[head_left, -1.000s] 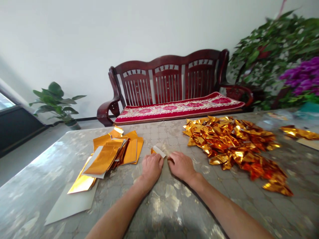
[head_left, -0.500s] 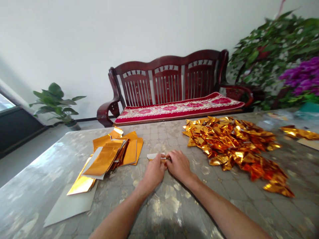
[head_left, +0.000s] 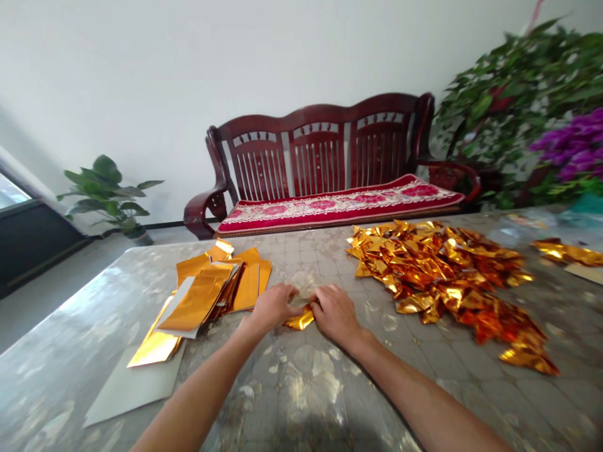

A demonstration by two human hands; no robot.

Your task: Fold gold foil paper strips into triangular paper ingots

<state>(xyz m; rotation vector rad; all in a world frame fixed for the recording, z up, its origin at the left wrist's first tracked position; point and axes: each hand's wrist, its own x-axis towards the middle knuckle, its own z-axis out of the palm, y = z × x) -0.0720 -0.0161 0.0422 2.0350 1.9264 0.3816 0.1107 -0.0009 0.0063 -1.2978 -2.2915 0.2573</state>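
Note:
A small folded piece of gold foil paper [head_left: 301,319] lies on the table between my two hands, its shiny face up. My right hand [head_left: 335,312] is curled closed over the right end of it. At its left end is my left hand [head_left: 277,306], thumb and fingers parted in a C shape, the thumb close to the foil. To the left lies a stack of flat gold paper sheets [head_left: 198,301], some with a pale back showing. A heap of folded gold foil pieces [head_left: 424,263] spreads to the right.
The table [head_left: 301,389] has a glossy patterned cover. A pale sheet [head_left: 134,392] sticks out under the stack. Clear plastic [head_left: 522,223] and more gold foil [head_left: 568,252] are at the far right. Behind stand a wooden bench [head_left: 315,150] and potted plants [head_left: 106,191].
My left hand has moved left and its fingers have parted. The paper, which showed a white strip, now shows a gold face. The right hand stays almost in place.

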